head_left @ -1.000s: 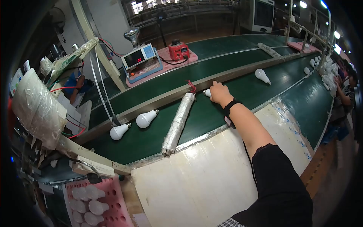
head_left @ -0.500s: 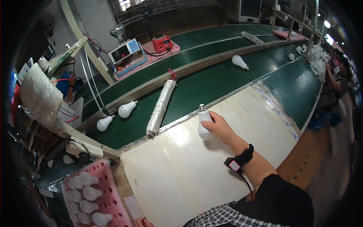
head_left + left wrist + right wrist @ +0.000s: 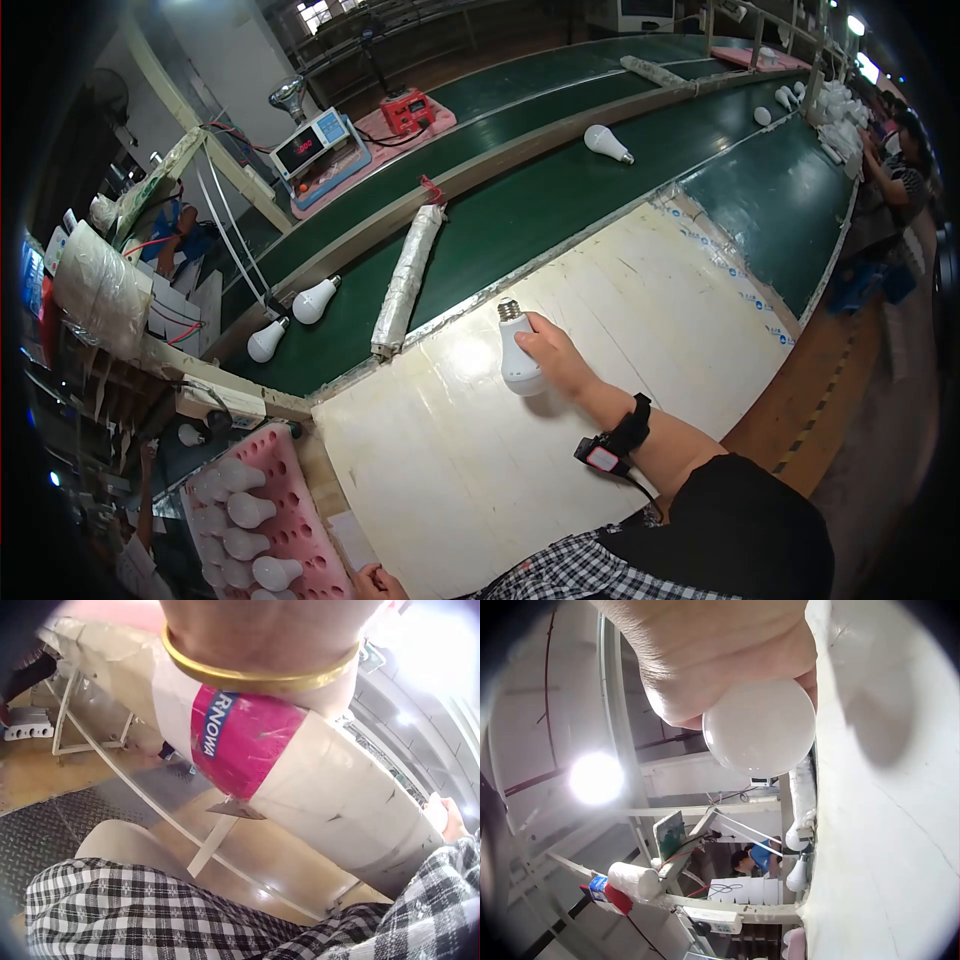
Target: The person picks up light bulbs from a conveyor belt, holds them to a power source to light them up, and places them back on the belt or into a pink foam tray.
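My right hand (image 3: 555, 358) grips a white LED bulb (image 3: 519, 365) by its body over the white board (image 3: 430, 480), its metal screw cap pointing up and away. The right wrist view shows the round white dome of this bulb (image 3: 761, 731) beneath the palm, close over the board's surface. At the board's near left corner my left hand (image 3: 377, 583) rests with fingers loosely bent, partly cut off by the frame's lower edge. In the left wrist view the left wrist (image 3: 270, 645), wearing a gold bangle, lies against the board's taped edge; its fingers are hidden.
Two bulbs lie at the left of the green belt (image 3: 480, 225) and another bulb (image 3: 608, 144) farther right. A foil-wrapped bar (image 3: 408, 285) crosses the belt. Beside the board, a pink foam tray (image 3: 290, 480) holds several bulbs. A digital meter (image 3: 308, 145) stands behind the belt.
My right hand has lifted the bulb from the belt and brought it back over the board. My left hand has come into view at the bottom edge. The head view has shifted.
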A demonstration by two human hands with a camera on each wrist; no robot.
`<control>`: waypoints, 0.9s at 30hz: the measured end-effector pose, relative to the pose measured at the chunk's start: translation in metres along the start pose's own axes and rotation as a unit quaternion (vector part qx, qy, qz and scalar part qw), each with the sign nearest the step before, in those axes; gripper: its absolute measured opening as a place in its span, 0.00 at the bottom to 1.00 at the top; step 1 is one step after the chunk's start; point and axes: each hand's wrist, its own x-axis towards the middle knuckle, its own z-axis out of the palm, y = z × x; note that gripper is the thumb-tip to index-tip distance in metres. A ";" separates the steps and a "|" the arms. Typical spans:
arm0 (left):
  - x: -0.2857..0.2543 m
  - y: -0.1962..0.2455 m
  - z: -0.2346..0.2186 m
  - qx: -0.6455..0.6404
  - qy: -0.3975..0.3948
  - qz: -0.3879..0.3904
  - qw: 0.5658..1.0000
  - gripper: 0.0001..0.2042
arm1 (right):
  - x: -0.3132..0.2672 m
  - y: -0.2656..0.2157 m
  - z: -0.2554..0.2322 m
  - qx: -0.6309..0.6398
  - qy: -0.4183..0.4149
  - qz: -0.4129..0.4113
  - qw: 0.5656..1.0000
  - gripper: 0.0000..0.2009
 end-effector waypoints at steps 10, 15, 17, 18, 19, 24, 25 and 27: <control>0.001 0.004 -0.002 0.007 -0.003 -0.003 1.000 0.08 | 0.003 0.013 0.001 0.052 0.030 0.040 0.997 0.18; 0.001 0.004 -0.001 0.004 0.001 -0.002 1.000 0.08 | 0.010 0.026 0.000 0.103 0.075 0.079 0.989 0.17; 0.002 0.004 -0.001 -0.001 0.000 -0.007 1.000 0.08 | 0.018 0.020 -0.005 0.285 0.053 0.196 0.937 0.18; 0.001 0.003 -0.001 0.011 -0.002 -0.006 1.000 0.08 | 0.018 0.009 -0.008 0.285 0.055 0.196 0.937 0.18; 0.001 0.002 -0.001 0.022 -0.004 -0.004 1.000 0.08 | 0.015 -0.009 -0.009 0.336 0.052 0.197 0.920 0.19; 0.002 0.005 -0.003 0.016 -0.007 0.005 1.000 0.08 | 0.016 -0.016 -0.024 0.349 0.018 0.139 0.926 0.20; 0.003 0.007 -0.003 0.014 -0.008 0.001 1.000 0.08 | 0.015 -0.014 -0.025 0.344 0.008 0.162 0.925 0.21; 0.003 0.007 -0.002 0.017 -0.005 0.003 1.000 0.09 | 0.014 -0.009 -0.027 0.339 0.000 0.184 0.923 0.22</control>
